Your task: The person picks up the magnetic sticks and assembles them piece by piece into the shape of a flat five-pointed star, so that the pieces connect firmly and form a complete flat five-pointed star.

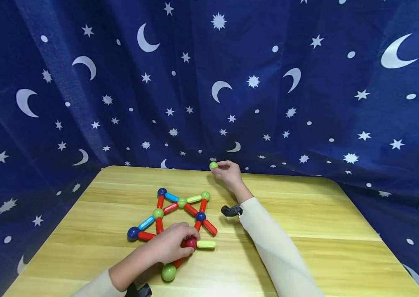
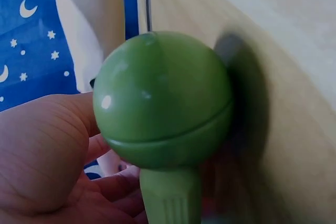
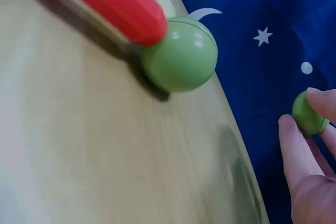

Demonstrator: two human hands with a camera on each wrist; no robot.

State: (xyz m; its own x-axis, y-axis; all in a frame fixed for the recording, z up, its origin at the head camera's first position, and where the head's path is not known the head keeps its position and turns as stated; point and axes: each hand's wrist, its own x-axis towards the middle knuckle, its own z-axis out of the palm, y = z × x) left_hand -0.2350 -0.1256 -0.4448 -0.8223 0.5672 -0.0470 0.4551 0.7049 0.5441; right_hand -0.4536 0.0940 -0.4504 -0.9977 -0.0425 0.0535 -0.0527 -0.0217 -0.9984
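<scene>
At the far table edge, my right hand (image 1: 230, 175) pinches a green ball (image 1: 213, 165) between thumb and fingertips; the right wrist view shows the same grip. Nearer the front, my left hand (image 1: 172, 244) holds a dark red ball (image 1: 191, 242) of a flat frame built from rods and balls. A yellow-green rod (image 1: 206, 244) sticks out to the right of that ball. Another green ball (image 1: 168, 272) sits at the frame's near end. Close up in the left wrist view, a green ball (image 2: 163, 98) joins a green rod (image 2: 172, 195). The left hand covers part of the frame.
The frame's far side has a blue ball (image 1: 162, 192), a green ball (image 1: 205, 196) and red rods between. A loose-ended red rod (image 1: 210, 227) points right. Behind the wooden table (image 1: 306, 214) hangs a blue curtain (image 1: 202, 62) with moons and stars.
</scene>
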